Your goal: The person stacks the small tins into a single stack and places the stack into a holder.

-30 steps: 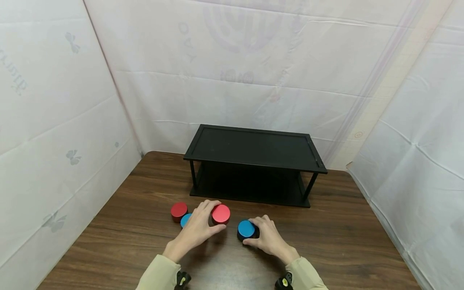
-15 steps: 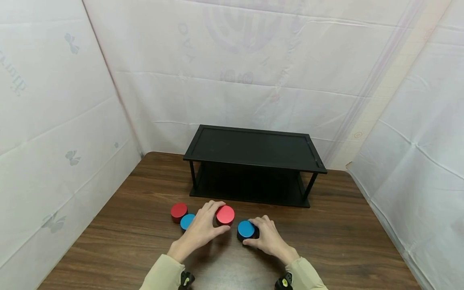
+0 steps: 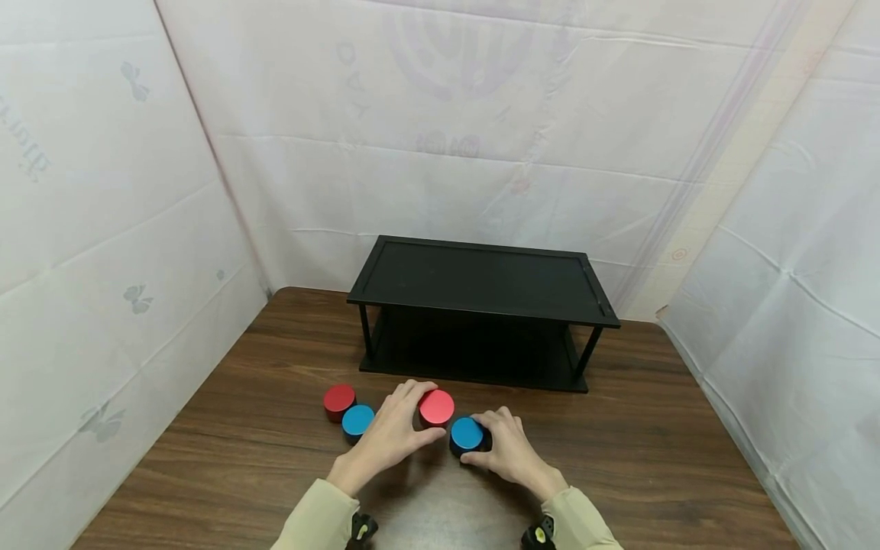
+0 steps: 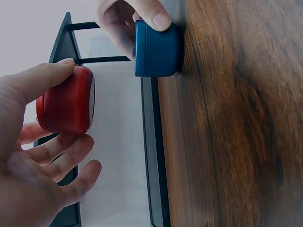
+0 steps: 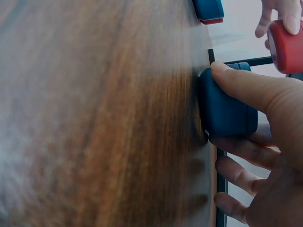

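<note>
My left hand (image 3: 390,437) pinches a round red lidded tin (image 3: 436,408) between thumb and fingers. The left wrist view shows this red tin (image 4: 68,101) held up above the tabletop. To its right in the head view, my right hand (image 3: 510,451) grips a round blue lidded tin (image 3: 467,434). That blue tin (image 5: 227,104) stands at the table surface in the right wrist view, thumb on one side and fingers on the other. A second blue tin (image 3: 358,421) stands left of my left hand, close beside a second red tin (image 3: 340,401).
Behind the tins stands a low black two-tier rack (image 3: 481,281) with thin corner posts. Everything sits on a dark wooden table (image 3: 660,451). White printed sheeting (image 3: 447,114) hangs behind and on both sides.
My left hand has carried the red tin rightward, closer to the blue tin under my right hand. More of the second blue tin now shows. My right hand has stayed in place.
</note>
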`<state>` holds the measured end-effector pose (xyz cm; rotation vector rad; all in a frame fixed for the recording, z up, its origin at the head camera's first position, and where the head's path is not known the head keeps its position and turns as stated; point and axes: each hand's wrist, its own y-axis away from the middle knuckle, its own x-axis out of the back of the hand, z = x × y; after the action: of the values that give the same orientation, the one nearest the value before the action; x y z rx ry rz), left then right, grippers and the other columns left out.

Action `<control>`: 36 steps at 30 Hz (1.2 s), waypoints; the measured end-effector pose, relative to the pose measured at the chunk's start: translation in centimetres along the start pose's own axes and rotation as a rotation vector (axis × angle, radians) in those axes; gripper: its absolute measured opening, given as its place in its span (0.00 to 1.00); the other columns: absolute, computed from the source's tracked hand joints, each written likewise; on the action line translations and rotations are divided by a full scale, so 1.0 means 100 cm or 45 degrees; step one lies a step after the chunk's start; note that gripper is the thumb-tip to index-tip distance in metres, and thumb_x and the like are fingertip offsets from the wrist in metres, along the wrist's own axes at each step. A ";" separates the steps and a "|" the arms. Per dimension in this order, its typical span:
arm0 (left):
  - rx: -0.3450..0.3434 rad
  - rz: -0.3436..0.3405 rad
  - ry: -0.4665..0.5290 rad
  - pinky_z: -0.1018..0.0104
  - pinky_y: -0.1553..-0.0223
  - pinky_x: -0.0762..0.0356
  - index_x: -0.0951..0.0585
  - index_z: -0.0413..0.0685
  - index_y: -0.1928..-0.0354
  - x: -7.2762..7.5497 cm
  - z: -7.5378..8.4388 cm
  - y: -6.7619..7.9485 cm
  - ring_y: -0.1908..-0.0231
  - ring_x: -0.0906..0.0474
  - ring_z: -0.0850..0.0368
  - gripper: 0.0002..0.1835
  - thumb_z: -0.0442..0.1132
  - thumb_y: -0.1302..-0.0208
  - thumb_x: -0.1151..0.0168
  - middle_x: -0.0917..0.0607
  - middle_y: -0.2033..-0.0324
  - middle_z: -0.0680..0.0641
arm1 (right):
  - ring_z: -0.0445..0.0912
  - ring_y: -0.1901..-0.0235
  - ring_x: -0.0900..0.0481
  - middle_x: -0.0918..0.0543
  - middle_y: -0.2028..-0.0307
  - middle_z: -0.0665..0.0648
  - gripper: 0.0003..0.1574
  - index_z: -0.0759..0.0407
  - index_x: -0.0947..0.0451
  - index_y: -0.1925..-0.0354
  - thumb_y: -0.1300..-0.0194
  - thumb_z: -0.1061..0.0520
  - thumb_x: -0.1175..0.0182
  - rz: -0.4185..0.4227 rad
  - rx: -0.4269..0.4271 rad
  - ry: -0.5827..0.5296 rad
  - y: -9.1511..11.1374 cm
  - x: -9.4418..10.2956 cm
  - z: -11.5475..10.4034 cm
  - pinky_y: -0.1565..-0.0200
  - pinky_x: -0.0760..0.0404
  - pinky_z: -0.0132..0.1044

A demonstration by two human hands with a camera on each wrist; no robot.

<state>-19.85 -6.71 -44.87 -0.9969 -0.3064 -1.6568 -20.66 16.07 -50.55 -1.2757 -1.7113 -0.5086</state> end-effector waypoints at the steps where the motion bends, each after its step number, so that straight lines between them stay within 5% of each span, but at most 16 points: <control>1: 0.000 -0.004 0.002 0.44 0.44 0.28 0.27 0.47 0.40 0.000 0.000 0.000 0.48 0.27 0.53 0.34 0.47 0.48 0.26 0.22 0.49 0.48 | 0.44 0.55 0.31 0.16 0.54 0.54 0.38 0.60 0.21 0.47 0.53 0.42 0.25 0.005 0.005 -0.004 0.000 0.000 0.000 0.55 0.36 0.41; 36: -0.073 -0.119 -0.029 0.47 0.46 0.27 0.28 0.47 0.39 -0.018 0.011 -0.008 0.48 0.27 0.53 0.34 0.50 0.46 0.28 0.23 0.48 0.48 | 0.42 0.58 0.31 0.15 0.58 0.51 0.36 0.58 0.20 0.50 0.55 0.44 0.23 0.022 0.039 -0.005 0.000 0.002 -0.001 0.57 0.37 0.40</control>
<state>-20.02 -4.52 -45.33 -1.0589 -0.3265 -1.7478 -20.68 16.12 -50.34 -1.2694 -1.7034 -0.4682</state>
